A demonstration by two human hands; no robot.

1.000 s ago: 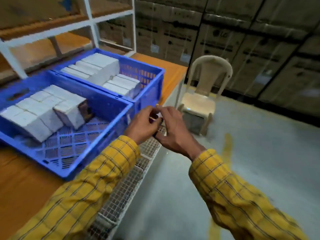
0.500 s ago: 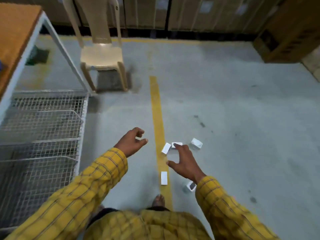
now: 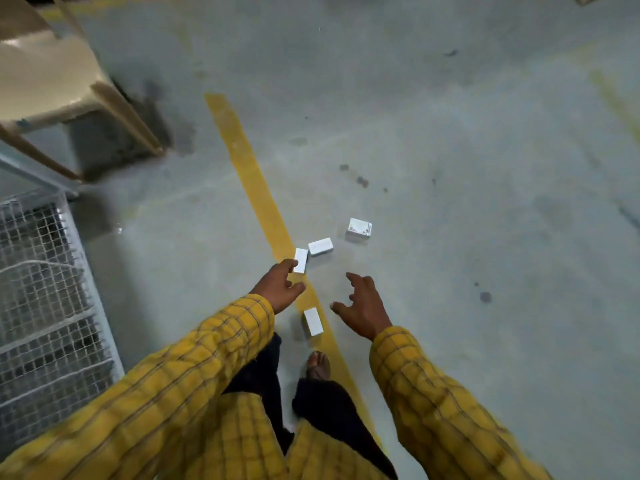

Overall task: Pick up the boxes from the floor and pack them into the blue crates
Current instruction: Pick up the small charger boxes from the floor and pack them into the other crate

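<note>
Several small white boxes lie on the grey floor along a yellow line. One box (image 3: 301, 260) sits just past the fingertips of my left hand (image 3: 280, 289), which holds nothing, fingers curled apart. A second box (image 3: 320, 246) lies right behind it, and a third (image 3: 359, 228) stands further right. A fourth box (image 3: 313, 321) lies nearer to me, between both hands and just ahead of my bare foot. My right hand (image 3: 363, 308) hovers open over the floor, fingers spread, holding nothing. The blue crates are out of view.
A beige plastic chair (image 3: 52, 81) stands at the upper left. A white wire-mesh rack (image 3: 41, 306) runs along the left edge. The yellow floor line (image 3: 249, 168) crosses diagonally. My bare foot (image 3: 318, 365) rests on the line.
The view swung from the crates on the table down to the floor. Both hands, first together near the crate, have parted and lowered toward the boxes; the left hand now reaches one.
</note>
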